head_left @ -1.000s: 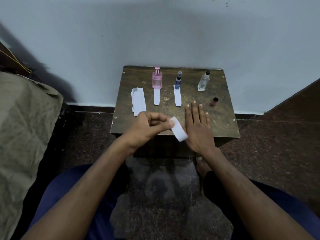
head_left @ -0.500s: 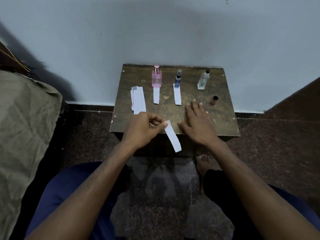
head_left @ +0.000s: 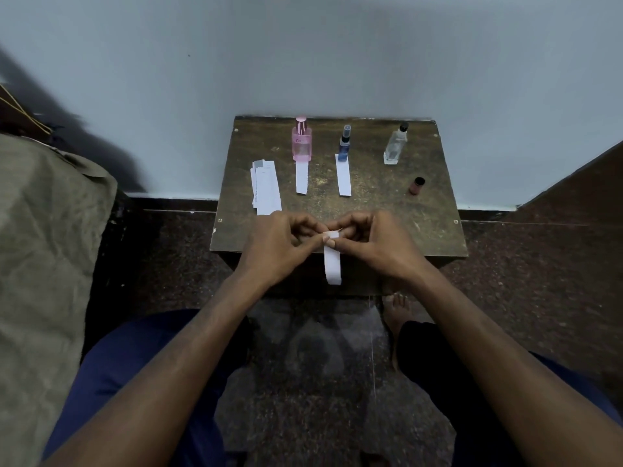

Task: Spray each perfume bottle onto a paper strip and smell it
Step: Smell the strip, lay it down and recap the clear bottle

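Between both hands point(head_left: 332, 239) — white paper strip point(head_left: 332, 264), hanging.

Dim, cool light, dark shadow on the wall point(head_left: 84, 129) (upper left), wide-angle bending at edges.

I see a worn brown wooden table point(head_left: 421, 210) pushed against a pale blue-grey wall point(head_left: 303, 55). A small brown cap point(head_left: 417, 185) lies on its right side. To my left there's crumpled olive-grey cloth point(head_left: 43, 264) heaped high, with a thin yellow stick point(head_left: 23, 112) poking out behind it. Below is dark speckled stone floor point(head_left: 526, 264), and a bare foot point(head_left: 397, 310) just under the table's front edge.
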`<state>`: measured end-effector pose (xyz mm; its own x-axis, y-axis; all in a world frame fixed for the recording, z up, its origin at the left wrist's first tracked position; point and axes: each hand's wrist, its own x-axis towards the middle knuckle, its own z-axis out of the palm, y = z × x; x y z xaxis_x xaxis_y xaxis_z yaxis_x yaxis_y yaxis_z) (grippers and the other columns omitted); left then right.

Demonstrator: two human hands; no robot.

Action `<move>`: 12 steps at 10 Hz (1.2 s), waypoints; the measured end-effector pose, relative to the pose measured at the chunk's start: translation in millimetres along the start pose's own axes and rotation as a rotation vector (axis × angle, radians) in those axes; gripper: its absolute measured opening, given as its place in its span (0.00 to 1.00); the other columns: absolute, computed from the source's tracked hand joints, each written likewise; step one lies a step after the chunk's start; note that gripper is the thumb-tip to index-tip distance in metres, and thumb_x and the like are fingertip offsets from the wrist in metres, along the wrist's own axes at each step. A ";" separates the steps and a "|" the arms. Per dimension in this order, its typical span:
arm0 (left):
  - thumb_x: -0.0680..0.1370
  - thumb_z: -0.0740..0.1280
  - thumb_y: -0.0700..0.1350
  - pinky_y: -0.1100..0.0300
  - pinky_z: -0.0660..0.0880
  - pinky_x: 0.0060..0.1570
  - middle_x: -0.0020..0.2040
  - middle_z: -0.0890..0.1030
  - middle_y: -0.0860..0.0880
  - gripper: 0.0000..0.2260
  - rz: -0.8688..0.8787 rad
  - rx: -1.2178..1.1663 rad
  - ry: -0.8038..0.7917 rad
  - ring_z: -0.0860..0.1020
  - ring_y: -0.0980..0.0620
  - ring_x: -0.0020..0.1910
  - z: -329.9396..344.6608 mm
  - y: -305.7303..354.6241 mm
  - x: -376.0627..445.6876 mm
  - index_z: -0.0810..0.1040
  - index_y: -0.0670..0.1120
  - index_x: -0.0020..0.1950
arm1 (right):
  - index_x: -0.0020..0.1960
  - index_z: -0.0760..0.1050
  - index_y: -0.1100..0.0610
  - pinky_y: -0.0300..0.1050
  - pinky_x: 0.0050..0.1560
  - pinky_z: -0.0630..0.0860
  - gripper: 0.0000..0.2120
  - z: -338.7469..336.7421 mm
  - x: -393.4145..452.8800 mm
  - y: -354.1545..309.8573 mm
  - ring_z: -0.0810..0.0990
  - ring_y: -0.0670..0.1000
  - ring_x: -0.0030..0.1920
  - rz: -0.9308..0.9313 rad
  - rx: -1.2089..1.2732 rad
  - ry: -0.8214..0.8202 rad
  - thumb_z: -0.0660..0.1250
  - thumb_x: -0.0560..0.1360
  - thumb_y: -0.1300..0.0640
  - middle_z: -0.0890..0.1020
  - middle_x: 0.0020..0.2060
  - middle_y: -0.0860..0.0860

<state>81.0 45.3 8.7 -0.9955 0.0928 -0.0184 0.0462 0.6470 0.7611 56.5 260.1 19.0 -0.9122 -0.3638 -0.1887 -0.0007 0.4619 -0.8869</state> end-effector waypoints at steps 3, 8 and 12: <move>0.85 0.60 0.53 0.44 0.47 0.85 0.87 0.39 0.41 0.40 0.281 0.707 -0.199 0.39 0.43 0.86 49.2 -23.7 -12.7 0.38 0.40 0.86 | 0.50 0.87 0.50 0.44 0.42 0.81 0.03 -21.4 -15.4 11.0 0.85 0.43 0.38 0.128 -0.146 0.310 0.76 0.78 0.52 0.87 0.37 0.46; 0.82 0.65 0.62 0.39 0.46 0.84 0.85 0.34 0.38 0.50 0.208 0.809 -0.266 0.36 0.39 0.85 49.2 -22.5 -9.0 0.34 0.40 0.85 | 0.40 0.86 0.53 0.34 0.35 0.77 0.04 -29.8 -66.7 -57.1 0.80 0.40 0.31 0.293 0.241 0.277 0.81 0.71 0.56 0.85 0.31 0.46; 0.81 0.66 0.63 0.38 0.44 0.84 0.85 0.31 0.40 0.52 0.187 0.825 -0.256 0.34 0.39 0.85 47.9 -34.4 -12.4 0.34 0.40 0.85 | 0.42 0.86 0.55 0.27 0.29 0.69 0.06 -28.0 -48.4 -28.2 0.78 0.39 0.29 0.284 -0.202 0.197 0.81 0.73 0.54 0.85 0.30 0.47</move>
<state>95.7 58.2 -48.3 -0.9213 0.3542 -0.1603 0.3495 0.9352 0.0578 89.2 287.4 65.0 -0.9488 -0.0460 -0.3127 0.1999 0.6790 -0.7064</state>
